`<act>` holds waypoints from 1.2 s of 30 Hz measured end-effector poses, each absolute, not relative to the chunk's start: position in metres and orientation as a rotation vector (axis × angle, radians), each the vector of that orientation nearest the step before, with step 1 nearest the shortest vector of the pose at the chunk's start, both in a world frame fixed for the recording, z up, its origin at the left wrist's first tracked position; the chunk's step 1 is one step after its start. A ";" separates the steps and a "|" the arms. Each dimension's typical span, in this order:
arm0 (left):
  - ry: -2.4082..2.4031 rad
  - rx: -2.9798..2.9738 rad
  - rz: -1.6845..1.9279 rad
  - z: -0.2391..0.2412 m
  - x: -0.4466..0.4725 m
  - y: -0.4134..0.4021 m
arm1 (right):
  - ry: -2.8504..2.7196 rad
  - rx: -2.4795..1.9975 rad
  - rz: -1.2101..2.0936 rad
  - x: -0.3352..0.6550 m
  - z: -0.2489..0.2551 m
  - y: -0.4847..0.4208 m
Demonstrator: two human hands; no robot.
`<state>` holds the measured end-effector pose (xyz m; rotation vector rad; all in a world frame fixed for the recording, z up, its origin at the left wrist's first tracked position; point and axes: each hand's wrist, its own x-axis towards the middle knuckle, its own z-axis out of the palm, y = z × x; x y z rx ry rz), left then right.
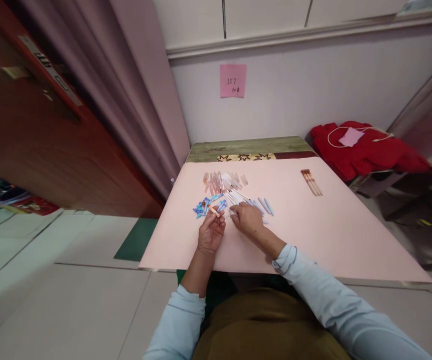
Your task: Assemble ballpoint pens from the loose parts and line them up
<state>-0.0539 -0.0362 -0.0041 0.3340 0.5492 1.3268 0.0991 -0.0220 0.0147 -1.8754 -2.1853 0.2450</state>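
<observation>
Fine two-handed work at close quarters

Nearest you: your pale blue sleeves (323, 290) reach in over the near edge of the table (223, 149), which is covered mostly by a pink sheet (294, 240). Your left hand (211, 235) is palm up, fingers curled, gripping a slim tan stick (213, 211) left of the near edge's middle. Your right hand (249, 218) is palm down, just beside it, fingertips drawn together at something small and pale; you cover it too much to tell whether it is gripped.

Step in hand, as judged: close fingertip work with the tan stick raised and the right hand at the loose parts. The next move seems to call for a steady left pinch and a light, precise right one, without scattering neighbours.

Just beyond the hands: blue pieces (201, 206) heaped toward the left edge, white rods (234, 197) fanned between, pale lilac barrels (266, 205) right of them. Farther: brownish translucent tubes (214, 183) and paler, greyish ones (236, 180). Toward the far right corner, well apart: brown-ended tan sticks (312, 183) lying side by side.

Past the far edge: wall with a pink note (233, 81). Beyond the right edge: red cloth (366, 155), white cord (369, 128) on top.
</observation>
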 end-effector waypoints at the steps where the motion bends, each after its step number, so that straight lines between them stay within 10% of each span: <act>1: 0.553 0.335 1.325 -0.004 -0.054 -0.036 | -2.183 -1.877 0.246 0.099 0.015 -0.021; 36: 0.488 0.280 1.329 -0.008 -0.022 -0.010 | -1.348 -1.237 0.624 0.109 0.034 -0.042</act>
